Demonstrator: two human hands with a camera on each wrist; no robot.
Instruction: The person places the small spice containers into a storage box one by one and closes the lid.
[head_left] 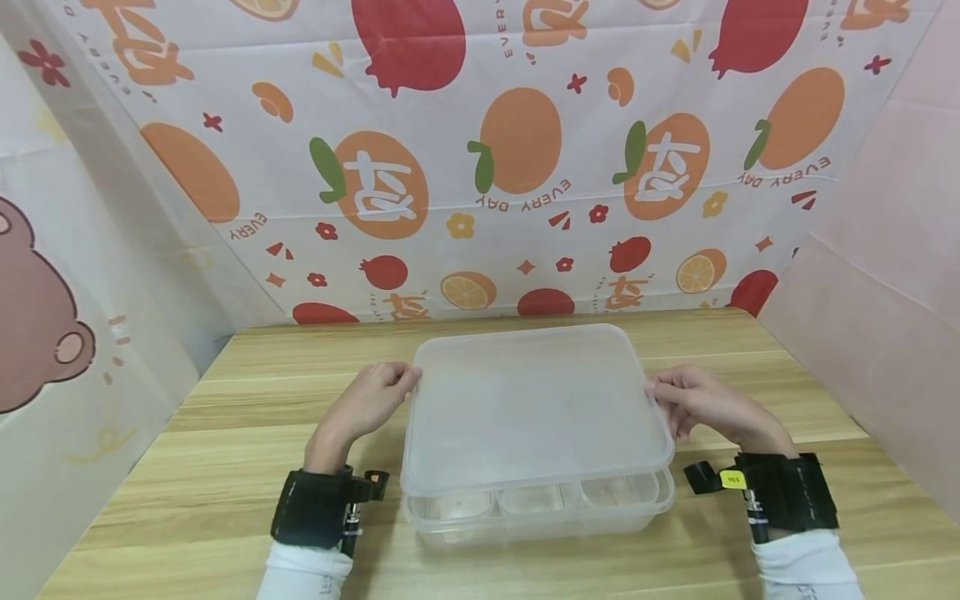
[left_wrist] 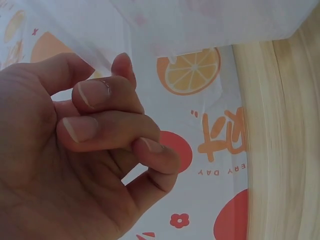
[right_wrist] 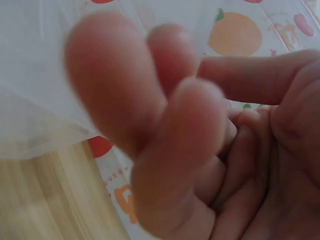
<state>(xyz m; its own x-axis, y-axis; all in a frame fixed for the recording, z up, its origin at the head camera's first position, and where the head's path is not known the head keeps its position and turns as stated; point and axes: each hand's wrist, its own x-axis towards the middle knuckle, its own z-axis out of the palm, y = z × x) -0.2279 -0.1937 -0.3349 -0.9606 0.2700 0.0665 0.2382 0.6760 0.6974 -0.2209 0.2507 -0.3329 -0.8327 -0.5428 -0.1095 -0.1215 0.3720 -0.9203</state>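
Note:
A frosted, translucent plastic lid (head_left: pixel 534 408) lies over a clear rectangular container (head_left: pixel 536 527) in the head view. The lid sits offset toward the back, so the container's front rim and a row of inner compartments (head_left: pixel 532 498) show below its near edge. My left hand (head_left: pixel 367 404) pinches the lid's left edge near the back corner. At the right edge, my right hand (head_left: pixel 708 404) pinches the lid between thumb and fingers. Both wrist views show curled fingers close to the translucent plastic. Most of the container's inside is hidden under the lid.
The container stands on a wood-grain table (head_left: pixel 247 467). A fruit-patterned cloth (head_left: pixel 517 167) hangs behind the table's back edge. A pale curtain (head_left: pixel 105 275) with a bear print closes the left side, a pink one (head_left: pixel 885 292) the right. Black straps (head_left: pixel 311 508) circle both wrists.

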